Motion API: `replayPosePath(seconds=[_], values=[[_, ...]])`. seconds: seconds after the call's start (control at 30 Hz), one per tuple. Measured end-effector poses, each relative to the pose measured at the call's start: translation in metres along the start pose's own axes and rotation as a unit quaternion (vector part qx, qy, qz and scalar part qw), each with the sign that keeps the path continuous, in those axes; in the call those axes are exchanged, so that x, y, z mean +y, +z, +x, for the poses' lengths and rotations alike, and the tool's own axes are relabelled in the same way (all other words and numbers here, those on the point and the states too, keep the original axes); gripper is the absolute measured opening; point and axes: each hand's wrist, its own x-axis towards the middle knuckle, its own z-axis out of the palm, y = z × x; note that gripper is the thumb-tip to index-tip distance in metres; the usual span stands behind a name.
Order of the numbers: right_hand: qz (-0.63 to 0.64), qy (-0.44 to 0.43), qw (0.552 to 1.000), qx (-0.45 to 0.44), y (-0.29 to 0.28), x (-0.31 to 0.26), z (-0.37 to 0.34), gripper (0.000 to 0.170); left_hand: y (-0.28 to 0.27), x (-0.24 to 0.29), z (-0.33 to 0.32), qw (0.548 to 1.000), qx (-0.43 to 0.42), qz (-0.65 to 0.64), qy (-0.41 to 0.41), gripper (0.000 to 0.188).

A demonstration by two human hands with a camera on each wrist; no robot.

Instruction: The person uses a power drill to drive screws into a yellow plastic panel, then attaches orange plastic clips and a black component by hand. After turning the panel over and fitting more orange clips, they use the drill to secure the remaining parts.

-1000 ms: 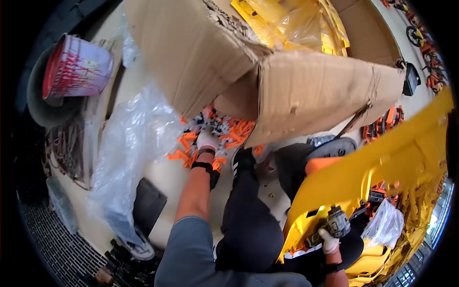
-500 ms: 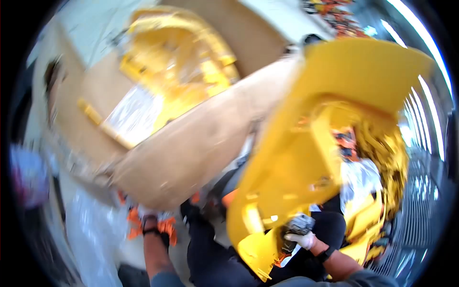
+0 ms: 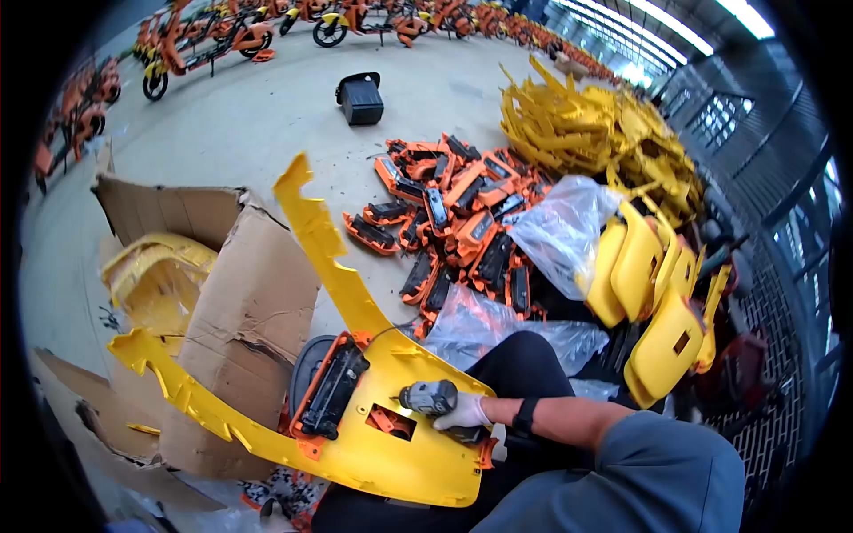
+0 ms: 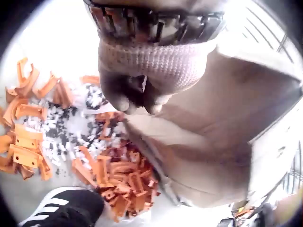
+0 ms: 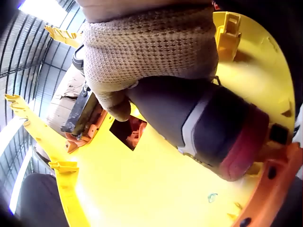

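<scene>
My right hand [image 3: 464, 412], in a knitted glove, grips a grey and black cordless drill [image 3: 430, 397] over a yellow plastic panel [image 3: 391, 466]. The panel lies across my lap, two long arms stretching away from its body. An orange and black part [image 3: 330, 391] sits on it, left of the drill. Beneath the drill's front is a rectangular opening [image 3: 402, 428]. In the left wrist view my gloved left hand [image 4: 151, 71] hangs with bent fingers above small black and white pieces [image 4: 64, 127] and orange plastic parts [image 4: 123, 177]; I cannot tell whether it holds anything.
On the left stands a cardboard box [image 3: 249, 329] with wrapped yellow panels [image 3: 160, 280] inside. Ahead lies a heap of orange and black parts [image 3: 462, 213], beside plastic film [image 3: 569, 231]. Yellow panels [image 3: 613, 133] are piled at the right. A black bin [image 3: 362, 99] stands farther off.
My view has swung to the right, leaving the box at the left. The yellow panel has tipped from raised to lying across my lap, and the drill is now over its face.
</scene>
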Motion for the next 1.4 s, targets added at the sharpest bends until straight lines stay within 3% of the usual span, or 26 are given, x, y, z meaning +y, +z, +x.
replayPosePath(seconds=[0.07, 0.13, 0.17, 0.2, 0.23, 0.3, 0.33, 0.37, 0.4, 0.43, 0.5, 0.57, 0.63, 0.67, 0.7, 0.8, 0.87, 0.93, 1.0, 1.07, 1.1, 1.17, 1.23, 1.3, 1.37, 1.4], values=[[-0.01, 0.028, 0.999, 0.022, 0.004, 0.005, 0.0, 0.067, -0.037, 0.038, -0.021, 0.996, -0.034, -0.053, 0.057, 0.026], [0.07, 0.123, 0.99, -0.003, -0.011, -0.037, -0.016, 0.066, -0.084, 0.107, -0.065, 0.987, -0.082, -0.001, 0.138, 0.031], [0.056, 0.063, 0.996, 0.011, -0.006, -0.017, -0.006, 0.066, -0.092, 0.187, -0.128, 0.985, -0.104, -0.034, 0.134, 0.032], [0.054, 0.086, 0.994, -0.027, -0.017, -0.032, -0.01, 0.066, -0.091, 0.229, -0.163, 0.966, -0.084, -0.071, 0.233, 0.036], [0.089, 0.065, 0.994, -0.025, -0.018, -0.027, -0.008, 0.064, -0.085, 0.265, -0.201, 0.964, -0.007, -0.089, 0.252, 0.041], [0.166, -0.149, 0.974, 0.038, -0.02, -0.031, -0.013, 0.055, -0.086, 0.313, -0.244, 0.914, -0.099, -0.11, 0.377, 0.037], [0.153, -0.105, 0.983, 0.004, -0.035, -0.042, -0.02, 0.054, -0.078, 0.326, -0.263, 0.912, -0.136, -0.153, 0.356, 0.033], [0.195, -0.15, 0.969, 0.005, -0.042, -0.048, -0.024, 0.051, -0.061, 0.346, -0.292, 0.919, -0.14, -0.175, 0.324, 0.027], [0.141, -0.109, 0.984, -0.009, -0.063, -0.073, -0.042, 0.045, -0.039, 0.363, -0.32, 0.92, -0.157, -0.196, 0.3, 0.027], [0.123, -0.054, 0.99, -0.038, -0.078, -0.084, -0.054, 0.054, -0.016, 0.365, -0.333, 0.918, -0.176, -0.205, 0.289, 0.029], [0.162, -0.088, 0.982, -0.037, -0.089, -0.067, -0.06, 0.058, 0.033, 0.369, -0.355, 0.892, -0.267, -0.275, 0.239, 0.03], [0.225, -0.249, 0.941, -0.032, -0.09, -0.051, -0.064, 0.064, 0.079, 0.365, -0.36, 0.873, -0.361, -0.285, 0.162, 0.026], [0.15, -0.298, 0.942, -0.035, -0.093, -0.039, -0.067, 0.06, 0.117, 0.348, -0.357, 0.826, -0.433, -0.351, 0.082, 0.019], [0.026, -0.349, 0.936, 0.029, -0.093, -0.034, -0.07, 0.054, 0.13, 0.34, -0.353, 0.824, -0.439, -0.349, 0.078, 0.019], [0.074, -0.323, 0.943, 0.005, -0.089, -0.03, -0.069, 0.052, 0.139, 0.339, -0.353, 0.822, -0.445, -0.347, 0.071, 0.019], [-0.068, -0.317, 0.946, -0.016, -0.094, -0.029, -0.073, 0.045, 0.152, 0.34, -0.355, 0.811, -0.452, -0.367, 0.054, 0.02], [0.152, -0.264, 0.949, -0.079, -0.093, -0.035, -0.073, 0.044, 0.155, 0.341, -0.353, 0.802, -0.455, -0.381, 0.063, 0.021], [-0.12, -0.312, 0.942, 0.008, -0.088, -0.028, -0.068, 0.042, 0.157, 0.343, -0.355, 0.788, -0.448, -0.418, 0.058, 0.024], [0.177, -0.294, 0.936, -0.083, -0.085, -0.031, -0.064, 0.041, 0.159, 0.346, -0.356, 0.786, -0.449, -0.42, 0.065, 0.026], [0.492, -0.177, 0.829, -0.196, -0.084, -0.039, -0.062, 0.04, 0.161, 0.343, -0.354, 0.788, -0.447, -0.418, 0.064, 0.028], [0.639, -0.071, 0.721, -0.257, -0.087, -0.045, -0.064, 0.039, 0.162, 0.339, -0.353, 0.792, -0.445, -0.414, 0.059, 0.029], [0.773, 0.044, 0.535, -0.338, -0.087, -0.042, -0.061, 0.039, 0.163, 0.335, -0.351, 0.792, -0.447, -0.414, 0.054, 0.03], [0.799, 0.053, 0.444, -0.403, -0.082, -0.029, -0.053, 0.04, 0.162, 0.333, -0.35, 0.784, -0.452, -0.421, 0.054, 0.031], [0.691, 0.039, 0.657, -0.298, -0.078, -0.023, -0.053, 0.038, 0.159, 0.335, -0.351, 0.782, -0.459, -0.42, 0.044, 0.03], [0.623, 0.018, 0.742, -0.247, -0.079, -0.024, -0.055, 0.039, 0.158, 0.337, -0.353, 0.781, -0.461, -0.419, 0.045, 0.029], [0.627, 0.005, 0.736, -0.255, -0.082, -0.028, -0.058, 0.04, 0.158, 0.337, -0.354, 0.781, -0.459, -0.42, 0.051, 0.029]])
